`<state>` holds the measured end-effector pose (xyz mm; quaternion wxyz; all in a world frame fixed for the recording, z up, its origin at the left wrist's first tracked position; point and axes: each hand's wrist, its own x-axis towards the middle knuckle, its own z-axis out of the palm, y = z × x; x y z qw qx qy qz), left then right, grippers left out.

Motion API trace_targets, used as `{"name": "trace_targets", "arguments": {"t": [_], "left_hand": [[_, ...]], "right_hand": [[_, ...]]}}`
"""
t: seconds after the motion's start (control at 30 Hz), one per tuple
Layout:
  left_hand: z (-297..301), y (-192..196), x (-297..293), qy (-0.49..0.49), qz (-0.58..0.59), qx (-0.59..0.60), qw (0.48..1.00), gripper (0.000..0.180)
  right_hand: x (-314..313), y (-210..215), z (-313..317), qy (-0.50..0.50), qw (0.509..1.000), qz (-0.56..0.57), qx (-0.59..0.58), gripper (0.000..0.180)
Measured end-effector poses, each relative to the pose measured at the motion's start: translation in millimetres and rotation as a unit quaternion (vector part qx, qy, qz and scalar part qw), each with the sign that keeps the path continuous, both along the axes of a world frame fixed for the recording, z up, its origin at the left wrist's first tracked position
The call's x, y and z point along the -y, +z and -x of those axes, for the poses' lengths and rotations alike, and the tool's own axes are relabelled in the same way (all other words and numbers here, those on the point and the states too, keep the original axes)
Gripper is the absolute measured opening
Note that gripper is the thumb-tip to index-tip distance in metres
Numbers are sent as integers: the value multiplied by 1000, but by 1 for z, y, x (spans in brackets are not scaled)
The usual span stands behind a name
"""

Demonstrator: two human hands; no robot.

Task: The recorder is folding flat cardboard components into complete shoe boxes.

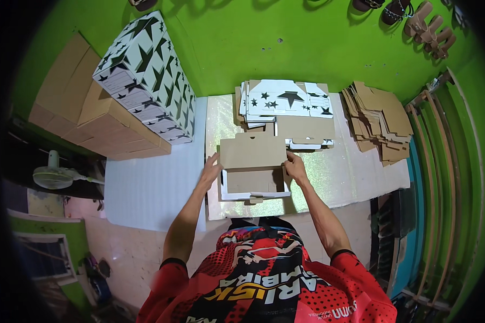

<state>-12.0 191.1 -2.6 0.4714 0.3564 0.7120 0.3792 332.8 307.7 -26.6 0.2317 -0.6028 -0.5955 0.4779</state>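
A shallow cardboard box (252, 182), brown inside with white outer edges, lies near the table's front edge. Its lid (253, 153) is raised and leans away from me, and the tray part looks bare inside. My left hand (212, 168) grips the box's left side where lid and tray meet. At the opposite corner, my right hand (295, 166) grips the right side, its fingers bent round the edge. Just behind the lid sits another box with a brown panel (305, 128) and a star-patterned white side. Beyond it is a pile of flat star-printed white cardboard (285, 99).
A pile of flat brown cardboard (380, 118) lies at the table's back right. Tall stacks of white star-printed boxes (151, 75) and brown boxes (118, 126) stand at the left. A fan (54, 175) is farther left; a rack (436, 177) stands right. Sandals (428, 29) hang on the green wall.
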Motion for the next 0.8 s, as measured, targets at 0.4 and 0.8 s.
{"name": "trace_targets", "arguments": {"t": [0.4,0.8], "left_hand": [[-1,17,46,83,-52,188,977,66],[-22,19,111,-69,-117,49,990,65]], "right_hand": [[36,70,-29,48,970,84,-221,57],[81,62,-65,243,957,-156,10,76]]}}
